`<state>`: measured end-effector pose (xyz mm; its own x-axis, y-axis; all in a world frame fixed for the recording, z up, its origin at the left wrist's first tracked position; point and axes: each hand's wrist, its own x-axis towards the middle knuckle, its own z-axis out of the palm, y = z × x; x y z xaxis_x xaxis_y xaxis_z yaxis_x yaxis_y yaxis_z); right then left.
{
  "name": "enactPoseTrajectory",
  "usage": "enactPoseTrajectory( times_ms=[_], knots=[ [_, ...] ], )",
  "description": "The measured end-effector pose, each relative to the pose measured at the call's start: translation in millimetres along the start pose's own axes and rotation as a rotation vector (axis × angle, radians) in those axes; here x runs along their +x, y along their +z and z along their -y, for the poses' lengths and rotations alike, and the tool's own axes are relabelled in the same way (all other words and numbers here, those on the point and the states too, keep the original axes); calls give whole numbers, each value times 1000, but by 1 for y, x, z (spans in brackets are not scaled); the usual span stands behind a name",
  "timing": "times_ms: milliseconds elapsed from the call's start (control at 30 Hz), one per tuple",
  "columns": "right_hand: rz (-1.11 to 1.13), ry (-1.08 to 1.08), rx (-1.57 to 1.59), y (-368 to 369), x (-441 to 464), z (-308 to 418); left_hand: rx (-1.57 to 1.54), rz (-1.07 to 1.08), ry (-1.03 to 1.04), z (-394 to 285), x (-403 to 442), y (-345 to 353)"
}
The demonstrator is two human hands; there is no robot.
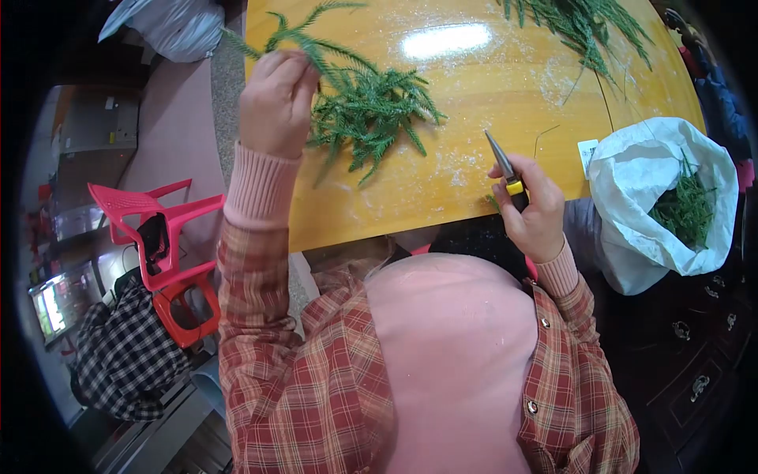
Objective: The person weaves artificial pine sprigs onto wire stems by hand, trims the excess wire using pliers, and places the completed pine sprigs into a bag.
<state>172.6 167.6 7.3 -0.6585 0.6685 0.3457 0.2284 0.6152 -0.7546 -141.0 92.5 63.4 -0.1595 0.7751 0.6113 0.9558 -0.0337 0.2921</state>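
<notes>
At the table's left side, my left hand (pixel 276 99) is closed on a green artificial sprig (pixel 304 43), whose needled fronds spread above and to the right of the fingers. Just right of that hand, a pile of similar green sprigs (pixel 379 114) lies on the yellow wooden table (pixel 474 87). My right hand (pixel 533 201) grips long-nose pliers (pixel 497 152) with yellow and black handles near the front edge. Their grey jaws point up and to the left, looking closed with nothing visible between them. A small green bit shows beside the right fingers.
More green sprigs (pixel 584 28) lie at the table's far right. A white sack (pixel 616 170) holding green pieces stands at the right. Whitish specks are scattered over the tabletop. A pink plastic chair (pixel 150 229) and a white bag (pixel 178 31) are at the left.
</notes>
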Motion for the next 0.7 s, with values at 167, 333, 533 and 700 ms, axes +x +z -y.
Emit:
enactPoseTrajectory(
  times_ms=[167,333,533,700],
  knots=[
    [47,-3,53,3,-1,7,300,155,210,48,28,19],
    [83,-3,48,4,-5,7,121,353,-28,62,43,38],
    [93,-5,48,6,-5,8,267,192,170,84,42,53],
    [135,-4,101,7,-5,8,477,-68,337,82,39,60]
  ],
)
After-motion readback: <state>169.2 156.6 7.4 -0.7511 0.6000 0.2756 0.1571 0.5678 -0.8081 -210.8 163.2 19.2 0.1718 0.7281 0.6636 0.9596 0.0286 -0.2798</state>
